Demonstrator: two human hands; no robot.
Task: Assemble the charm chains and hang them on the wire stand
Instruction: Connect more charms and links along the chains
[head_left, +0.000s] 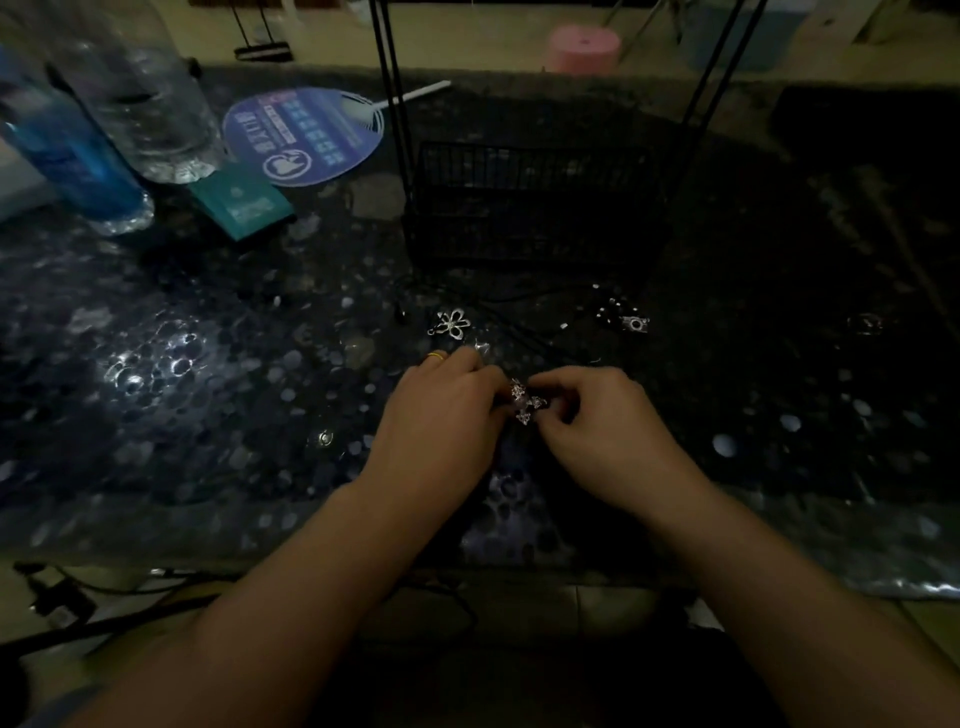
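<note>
From the head view, the left hand (441, 415) and right hand (597, 421) meet low over the dark tabletop (208, 364), fingers curled in, both pinching a small silver charm (524, 402) between them. It looks light, stiff and slippery, best held by its edges or loop. A flower charm (453, 323) and another piece (631, 322) lie beyond. The wire stand (530, 208) has a basket base; its contents are too dark to tell.

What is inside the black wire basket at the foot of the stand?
Nothing can be made out inside the black wire basket; its interior is too dark to tell. The loose flower charm lies on the table in front of it.
</note>
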